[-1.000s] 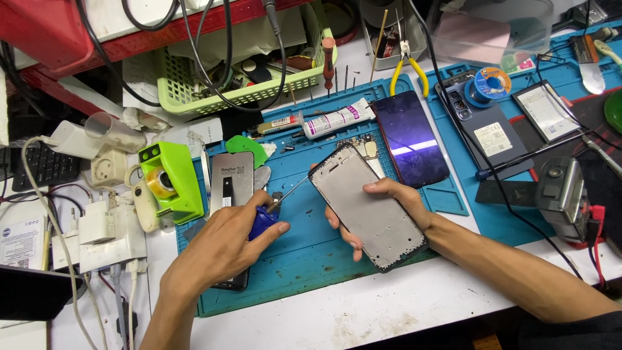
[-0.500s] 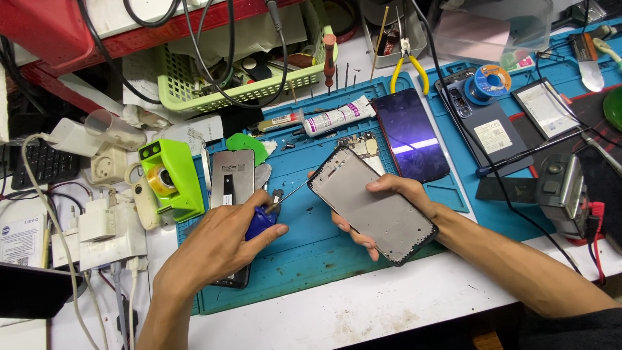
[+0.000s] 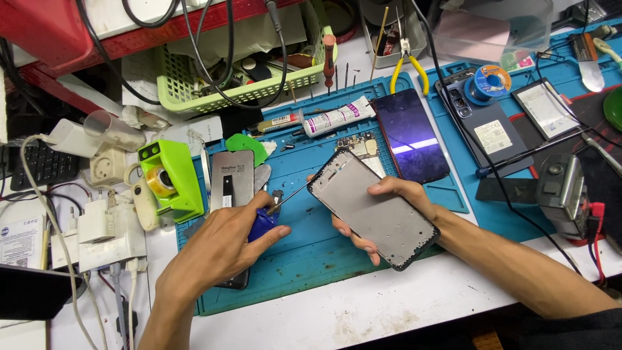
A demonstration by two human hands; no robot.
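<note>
Blue-handled screwdriver (image 3: 267, 220) gripped in left hand (image 3: 223, 243), fingers wrapped round handle, tip at frame corner | right hand (image 3: 389, 207) clasps grey phone frame (image 3: 372, 209), tilted above blue mat (image 3: 311, 253) on counter (keep tip square, frame steady) | dark screen (image 3: 409, 135) lies beyond.

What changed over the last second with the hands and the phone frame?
Little. The right hand has tilted the grey metal phone frame slightly, turning its top corner toward the thin tip of the blue-handled screwdriver gripped by the left hand. Nothing was picked up or let go. Both grips stay the same, and the dark phone screen and green tape dispenser on the blue mat have not moved.
</note>
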